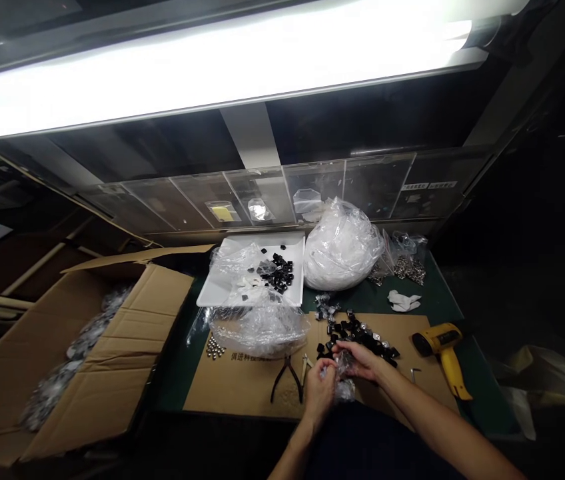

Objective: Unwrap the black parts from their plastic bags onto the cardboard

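Work looks partway through, as far as I can judge from where I'm standing. Plenty of clear-wrapped pieces [50,397] lie inside the open cardboard box [160,307] to the left, which I'd count as the finished share. Plenty seems left, too: loose black pieces [355,329] are heaped on the cardboard sheet [222,390] just beyond the fingers, and more black parts [282,273] sit in the white tray [296,248] farther back on the desk [437,293]. The crinkled clear wrapper [346,362] in work now is between the two hands, above the sheet's near edge; what's inside it is too small to make out.

The right hand [359,361] pinches the wrapper between thumb and fingers, its forearm slanting in from the lower right. The left hand [321,385] is curled, back upward, fingertips pressed together on the wrapper's near side, its forearm rising steeply from below. Both wrists sit close, nearly meeting over the work. Pliers [288,362] lie beside the left hand, untouched.
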The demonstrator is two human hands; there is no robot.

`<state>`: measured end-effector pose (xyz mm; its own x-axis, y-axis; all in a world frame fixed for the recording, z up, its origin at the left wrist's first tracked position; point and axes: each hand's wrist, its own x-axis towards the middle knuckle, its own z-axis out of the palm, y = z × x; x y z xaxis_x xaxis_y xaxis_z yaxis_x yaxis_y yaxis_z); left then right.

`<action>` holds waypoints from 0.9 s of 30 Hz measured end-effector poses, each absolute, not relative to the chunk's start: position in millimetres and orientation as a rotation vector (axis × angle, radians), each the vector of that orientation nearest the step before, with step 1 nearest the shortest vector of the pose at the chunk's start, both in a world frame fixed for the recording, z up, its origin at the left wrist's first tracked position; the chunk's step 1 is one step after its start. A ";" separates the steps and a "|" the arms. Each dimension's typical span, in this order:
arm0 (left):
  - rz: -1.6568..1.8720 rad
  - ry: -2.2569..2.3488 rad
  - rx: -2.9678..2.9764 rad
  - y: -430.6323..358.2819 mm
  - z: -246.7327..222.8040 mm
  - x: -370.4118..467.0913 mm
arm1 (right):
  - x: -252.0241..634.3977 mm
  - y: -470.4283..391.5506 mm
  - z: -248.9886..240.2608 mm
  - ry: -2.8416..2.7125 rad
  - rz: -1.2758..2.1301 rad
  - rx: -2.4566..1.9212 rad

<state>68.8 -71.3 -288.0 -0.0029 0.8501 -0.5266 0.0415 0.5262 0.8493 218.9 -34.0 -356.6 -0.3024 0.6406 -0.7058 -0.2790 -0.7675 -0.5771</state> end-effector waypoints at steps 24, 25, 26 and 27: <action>0.890 1.445 0.354 -90.8 -297.3 25.6 | 207.7 19.9 -380.4 -0.976 1.589 -1.869; 0.882 1.469 0.395 -83.5 -297.0 27.3 | 210.9 9.9 -372.9 -0.868 1.708 -1.754; 0.878 1.495 0.456 -76.3 -296.3 29.5 | 213.8 -0.1 -365.0 -0.746 1.816 -1.627; 0.882 1.520 0.531 -69.4 -295.4 32.3 | 216.3 -9.7 -357.0 -0.627 1.899 -1.504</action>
<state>32.3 -69.4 -295.4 -0.1561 0.7658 -0.6238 -0.1616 0.6033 0.7810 216.3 -9.7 -357.0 -0.1518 0.7242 -0.6727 -0.1815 -0.6894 -0.7013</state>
